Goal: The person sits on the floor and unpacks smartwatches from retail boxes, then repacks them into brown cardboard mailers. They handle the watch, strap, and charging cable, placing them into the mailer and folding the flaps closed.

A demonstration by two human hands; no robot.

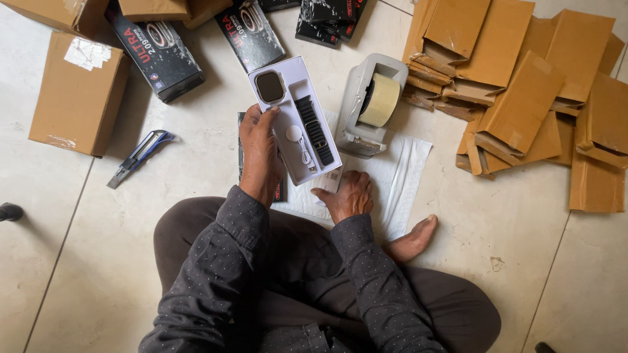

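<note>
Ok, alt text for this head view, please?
Seated on a tiled floor, a person's left hand holds an open white tray box with a square smartwatch and black strap; the right hand rests on a white mailer bag.

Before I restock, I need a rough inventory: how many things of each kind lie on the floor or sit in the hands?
Open white watch tray, held by the left hand: 1
Tape dispenser: 1
Utility knife: 1
White mailer bag, under the right hand: 1
Closed brown cartons, fully or partly in view: 4
Total: 8
The folded brown mailers and black boxes overlap too much to count.
</note>
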